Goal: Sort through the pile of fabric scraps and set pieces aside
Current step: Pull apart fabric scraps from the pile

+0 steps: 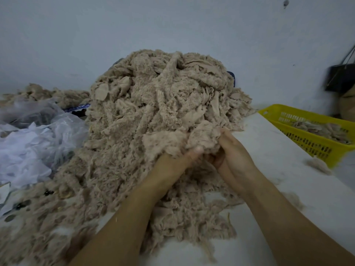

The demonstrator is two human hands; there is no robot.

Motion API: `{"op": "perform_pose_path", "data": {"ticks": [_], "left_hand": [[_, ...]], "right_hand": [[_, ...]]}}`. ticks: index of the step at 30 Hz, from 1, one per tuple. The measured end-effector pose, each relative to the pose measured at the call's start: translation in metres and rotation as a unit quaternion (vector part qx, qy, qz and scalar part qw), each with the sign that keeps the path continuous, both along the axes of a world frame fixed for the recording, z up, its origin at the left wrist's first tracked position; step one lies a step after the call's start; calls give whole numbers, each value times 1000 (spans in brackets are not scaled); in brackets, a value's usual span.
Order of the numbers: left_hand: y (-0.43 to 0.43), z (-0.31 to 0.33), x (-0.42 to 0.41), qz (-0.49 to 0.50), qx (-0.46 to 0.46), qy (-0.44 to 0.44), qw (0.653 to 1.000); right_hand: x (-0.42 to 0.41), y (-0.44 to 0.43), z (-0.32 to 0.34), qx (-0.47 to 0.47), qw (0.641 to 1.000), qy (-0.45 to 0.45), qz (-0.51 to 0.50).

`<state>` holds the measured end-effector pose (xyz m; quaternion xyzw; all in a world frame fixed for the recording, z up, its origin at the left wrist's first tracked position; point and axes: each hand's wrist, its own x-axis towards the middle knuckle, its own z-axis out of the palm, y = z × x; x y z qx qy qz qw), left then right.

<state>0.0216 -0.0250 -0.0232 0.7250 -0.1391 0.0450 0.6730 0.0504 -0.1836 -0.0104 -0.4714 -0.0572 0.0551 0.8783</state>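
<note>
The pile (pixel 153 104) takes up the far and left side of the worktop (pixel 278 169) and spills down to its near edge, a heap of beige, fuzzy scraps all tangled together. Both hands are in at its right flank, on one clump (pixel 205 135) that sits just clear of the rest. The left hand (pixel 176 162) has its thumb (pixel 197 150) pressed on top of the clump with the fingers hidden beneath, so it reads as a pinch. The right hand (pixel 238 158) lies along the clump's other side with its fingertips sunk in the fluff; whether they close on it I cannot tell.

This stuff looks very light and limp, with frayed edges that snag on their neighbours (pull one piece and three may follow). I would take a scrap near its middle, where the cloth is whole, and hold the heap down with the other hand while teasing it free. It sheds, too: a tuft (pixel 317 164) lies loose towards the right edge.

By that right edge stands a yellow basket (pixel 307 143) with slotted walls, holding a shallow layer of the same scraps (pixel 322 129), so it is far from full. At the left edge are thin plastic bags (pixel 38 143), crumpled, with something dark inside one that I cannot make out.
</note>
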Motion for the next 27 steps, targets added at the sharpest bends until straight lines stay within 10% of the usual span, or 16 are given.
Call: {"op": "perform_pose_path", "data": {"ticks": [6, 13, 22, 27], "left_hand": [[-3, -4, 5, 85, -67, 5, 994], [20, 11, 13, -61, -380, 133, 913], [37, 20, 11, -75, -549, 97, 826], [46, 18, 17, -59, -475, 86, 874]], "right_hand": [[-4, -3, -2, -128, 982, -141, -9], [-7, 16, -22, -542, 800, -257, -35], [2, -3, -14, -599, 731, -199, -259], [5, -16, -14, -552, 759, -157, -307]]}}
